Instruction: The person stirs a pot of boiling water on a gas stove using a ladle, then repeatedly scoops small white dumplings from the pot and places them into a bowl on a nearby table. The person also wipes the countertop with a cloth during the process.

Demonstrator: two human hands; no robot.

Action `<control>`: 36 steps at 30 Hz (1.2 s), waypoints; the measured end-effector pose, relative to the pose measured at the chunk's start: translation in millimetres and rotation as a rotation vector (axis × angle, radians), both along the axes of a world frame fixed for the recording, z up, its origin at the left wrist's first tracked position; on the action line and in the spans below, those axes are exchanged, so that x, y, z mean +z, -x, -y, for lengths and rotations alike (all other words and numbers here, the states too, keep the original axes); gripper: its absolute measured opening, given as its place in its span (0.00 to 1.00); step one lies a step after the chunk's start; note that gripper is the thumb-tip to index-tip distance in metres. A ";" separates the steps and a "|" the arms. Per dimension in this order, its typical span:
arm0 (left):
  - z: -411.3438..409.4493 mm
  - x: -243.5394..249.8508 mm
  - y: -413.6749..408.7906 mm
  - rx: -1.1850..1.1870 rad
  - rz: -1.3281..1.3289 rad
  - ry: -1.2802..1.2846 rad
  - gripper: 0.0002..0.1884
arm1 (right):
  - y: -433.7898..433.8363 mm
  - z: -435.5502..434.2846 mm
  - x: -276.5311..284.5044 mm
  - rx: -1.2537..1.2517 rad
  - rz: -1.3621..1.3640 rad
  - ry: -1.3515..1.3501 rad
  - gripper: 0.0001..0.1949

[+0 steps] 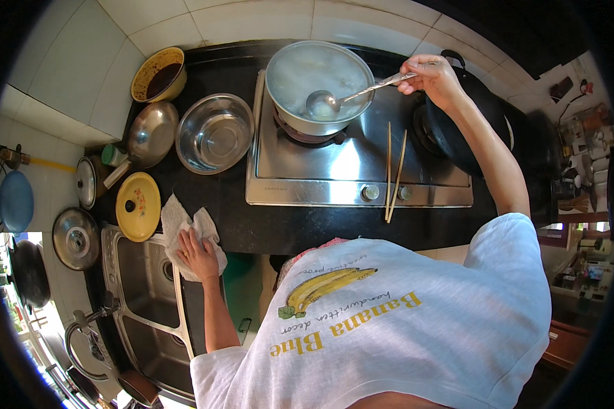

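My right hand (430, 77) grips the handle of a metal ladle (323, 105), whose bowl dips into cloudy, steaming liquid in a large metal pot (317, 124). The pot stands on the left burner of a stainless steel gas stove (307, 191). My left hand (198, 253) lies with fingers spread on a crumpled whitish cloth (176, 220) at the counter's edge, beside the sink. Two wooden chopsticks (396, 176) rest across the stove's front edge by the knobs.
Left of the stove are a stainless steel basin (220, 140), a metal wok (153, 133), a yellow bowl of dark liquid (176, 92) and a yellow lid (151, 214). A double sink (176, 296) lies lower left. A black wok (483, 122) sits on the right burner.
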State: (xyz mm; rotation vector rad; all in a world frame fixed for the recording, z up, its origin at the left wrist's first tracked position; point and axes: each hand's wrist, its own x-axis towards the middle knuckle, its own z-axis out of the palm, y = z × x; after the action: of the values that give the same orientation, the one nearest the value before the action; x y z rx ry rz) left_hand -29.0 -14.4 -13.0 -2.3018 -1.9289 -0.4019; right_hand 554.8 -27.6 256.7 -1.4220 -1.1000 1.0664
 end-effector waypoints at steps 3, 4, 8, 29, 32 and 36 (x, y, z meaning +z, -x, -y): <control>0.0 2.0 -0.5 -0.004 0.004 -0.001 0.22 | 2.3 -9.0 -4.6 -0.002 -0.079 0.006 0.11; -0.1 1.2 -0.1 0.001 0.001 0.002 0.22 | -3.7 -12.2 -9.6 0.032 -0.061 -0.016 0.12; 0.0 -1.1 1.4 0.017 -0.012 0.014 0.22 | -24.1 -20.9 -1.9 0.046 -0.071 -0.026 0.13; -1.6 -2.4 0.5 0.012 -0.029 0.002 0.22 | -104.7 -59.8 26.7 0.209 0.353 -0.074 0.12; -1.3 -4.9 2.1 0.007 -0.027 -0.009 0.22 | -99.8 -57.9 26.8 0.257 0.345 -0.055 0.12; -0.8 -1.6 0.7 0.024 -0.039 0.025 0.22 | -87.9 -54.9 24.6 0.315 0.316 -0.014 0.11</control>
State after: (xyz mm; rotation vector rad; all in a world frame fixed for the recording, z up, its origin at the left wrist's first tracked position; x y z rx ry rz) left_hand -29.7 -13.7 -14.7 -2.2811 -1.9526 -0.3304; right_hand 642.7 27.3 281.3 -1.4707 -1.5970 1.0688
